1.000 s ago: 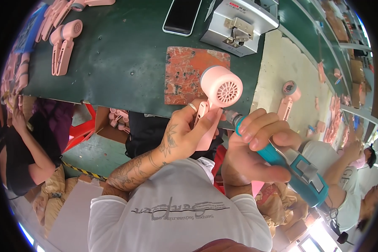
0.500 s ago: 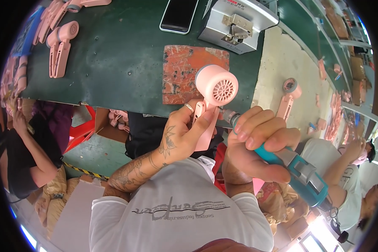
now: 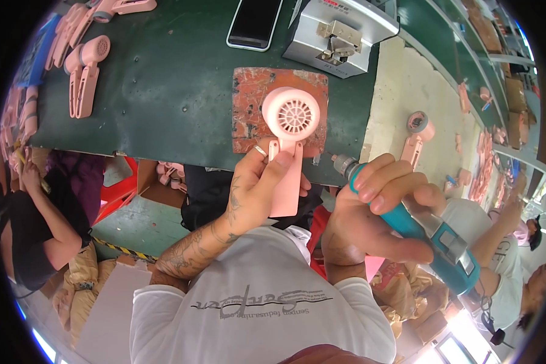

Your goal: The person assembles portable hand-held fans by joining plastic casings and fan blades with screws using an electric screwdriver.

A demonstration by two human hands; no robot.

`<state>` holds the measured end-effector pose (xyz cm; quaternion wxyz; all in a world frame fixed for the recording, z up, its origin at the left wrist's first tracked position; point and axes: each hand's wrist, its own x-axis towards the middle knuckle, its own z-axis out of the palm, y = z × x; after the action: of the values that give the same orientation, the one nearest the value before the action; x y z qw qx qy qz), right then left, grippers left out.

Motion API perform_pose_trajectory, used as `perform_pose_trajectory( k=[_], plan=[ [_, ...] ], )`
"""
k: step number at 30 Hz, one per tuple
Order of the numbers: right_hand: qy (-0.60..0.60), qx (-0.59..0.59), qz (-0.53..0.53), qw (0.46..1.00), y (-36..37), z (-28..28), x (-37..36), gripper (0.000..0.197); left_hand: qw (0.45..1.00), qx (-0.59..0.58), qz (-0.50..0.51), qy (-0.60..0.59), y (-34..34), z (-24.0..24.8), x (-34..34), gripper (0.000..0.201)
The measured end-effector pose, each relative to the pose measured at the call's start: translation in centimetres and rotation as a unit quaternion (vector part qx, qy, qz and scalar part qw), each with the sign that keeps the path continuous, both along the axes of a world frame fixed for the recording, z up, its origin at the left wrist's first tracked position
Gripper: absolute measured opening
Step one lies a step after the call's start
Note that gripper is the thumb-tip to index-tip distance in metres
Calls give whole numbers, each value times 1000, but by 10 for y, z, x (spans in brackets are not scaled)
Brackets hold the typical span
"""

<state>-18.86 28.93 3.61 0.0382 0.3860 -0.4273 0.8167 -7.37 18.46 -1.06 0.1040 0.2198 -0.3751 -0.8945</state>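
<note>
My left hand (image 3: 258, 185) is closed around the handle of a pink handheld fan (image 3: 291, 115). Its round slotted grille faces up, over a worn reddish square pad (image 3: 249, 91) on the bench. In my right hand (image 3: 382, 209) is a teal electric screwdriver (image 3: 400, 221), gripped round its body. The screwdriver's metal nose points at the fan from the right, with a gap between them. Part of the fan's handle is hidden by my left thumb.
A silver metal box (image 3: 327, 45) and a phone (image 3: 253, 24) sit at the green bench's (image 3: 164, 91) back. More pink fans (image 3: 82, 76) lie at left; another (image 3: 417, 136) is at right. A carton (image 3: 155, 188) holds pink parts below. Other people work on both sides.
The fan has shifted left and turned so its grille faces up more squarely. The screwdriver has drawn back to the right, its tip now apart from the fan's handle.
</note>
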Motion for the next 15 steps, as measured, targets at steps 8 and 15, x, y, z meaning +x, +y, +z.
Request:
perform_pose_trajectory(
  k=[8, 15],
  plan=[
    [0, 18, 7, 1000, -4, -7, -6, 74, 993, 55, 29, 104, 5, 3, -6, 35],
    [-3, -17, -26, 1000, -2, -1, 2, 73, 997, 4, 23, 72, -8, 4, -9, 33]
  ],
)
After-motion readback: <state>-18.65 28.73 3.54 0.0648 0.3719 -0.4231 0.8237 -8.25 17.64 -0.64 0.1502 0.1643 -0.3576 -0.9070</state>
